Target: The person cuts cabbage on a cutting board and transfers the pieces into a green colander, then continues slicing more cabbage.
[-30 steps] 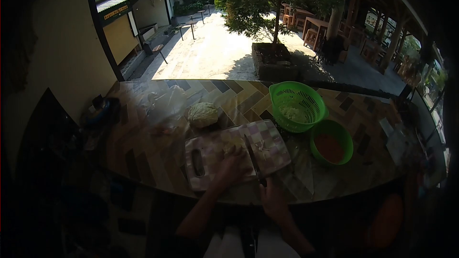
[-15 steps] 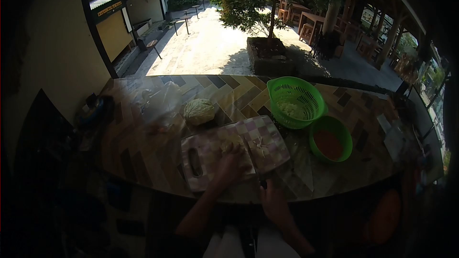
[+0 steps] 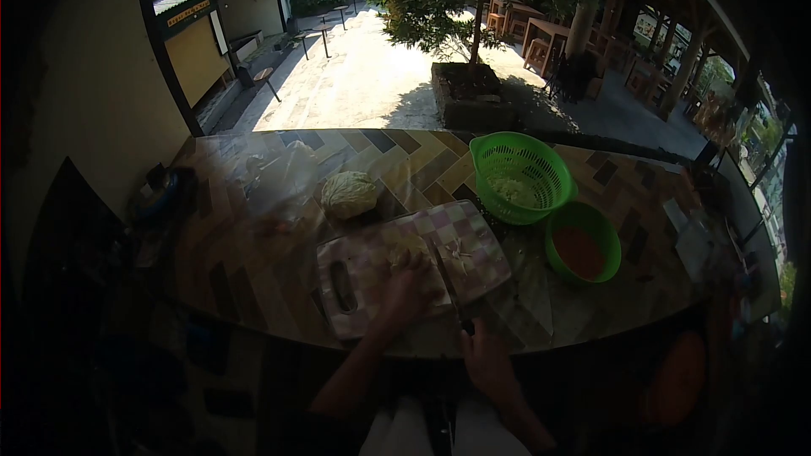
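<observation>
A checked cutting board [image 3: 372,297] lies near the table's front edge. My left hand [image 3: 407,285] is on it, fingers bent over a pale piece of cabbage [image 3: 409,247] and pressing it down. In my right hand [image 3: 487,363] is the dark handle of a knife [image 3: 449,285]. Its blade points away from me across the board, just right of the cabbage piece. Thin pale shreds [image 3: 457,255] lie on the board right of the blade. Behind the board sits a larger pale cabbage [image 3: 350,195]. Deep shade blurs the finger details.
Right of the board stand a green colander [image 3: 522,171] with pale shreds inside and a green bowl [image 3: 583,245] with orange contents. Clear plastic [image 3: 283,177] lies at the back left of the patterned table [image 3: 245,287]. Beyond it is a planter [image 3: 473,97] with a tree.
The view has shifted slightly. The knife has moved a little to the right relative to the board, while my left hand stays on the cabbage piece.
</observation>
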A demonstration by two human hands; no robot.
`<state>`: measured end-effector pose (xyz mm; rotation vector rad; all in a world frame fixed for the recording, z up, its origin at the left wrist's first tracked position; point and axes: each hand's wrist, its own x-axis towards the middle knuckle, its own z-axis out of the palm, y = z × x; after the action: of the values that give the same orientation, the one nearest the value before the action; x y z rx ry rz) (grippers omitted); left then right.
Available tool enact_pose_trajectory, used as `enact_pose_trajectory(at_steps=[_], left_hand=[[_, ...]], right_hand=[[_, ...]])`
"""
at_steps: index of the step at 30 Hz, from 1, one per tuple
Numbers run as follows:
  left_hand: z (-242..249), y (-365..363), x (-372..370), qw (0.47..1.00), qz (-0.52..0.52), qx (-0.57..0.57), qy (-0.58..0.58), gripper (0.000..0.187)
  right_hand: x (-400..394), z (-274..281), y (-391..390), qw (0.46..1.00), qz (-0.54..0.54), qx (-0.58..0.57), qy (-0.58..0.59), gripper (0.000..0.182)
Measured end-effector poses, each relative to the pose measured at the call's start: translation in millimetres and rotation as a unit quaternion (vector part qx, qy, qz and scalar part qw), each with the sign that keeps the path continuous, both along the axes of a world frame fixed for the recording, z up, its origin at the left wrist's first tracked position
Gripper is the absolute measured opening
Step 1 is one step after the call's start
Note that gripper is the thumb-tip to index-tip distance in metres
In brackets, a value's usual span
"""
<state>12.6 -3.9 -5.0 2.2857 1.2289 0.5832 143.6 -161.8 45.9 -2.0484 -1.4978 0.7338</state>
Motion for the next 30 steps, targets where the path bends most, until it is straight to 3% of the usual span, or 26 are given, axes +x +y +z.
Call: enact_pose_trajectory(at_steps=[15,30], left_hand=[[0,-2,3,1.000,0.016,0.011,0.017,0.066],[-9,-3,3,0.999,0.019,0.037,0.012,0.069]], right_hand=[[-3,8,-3,1.000,-0.008,-0.019,0.008,0.032],[-6,2,1,0.997,0.025,-0.024,-0.073,0.031]])
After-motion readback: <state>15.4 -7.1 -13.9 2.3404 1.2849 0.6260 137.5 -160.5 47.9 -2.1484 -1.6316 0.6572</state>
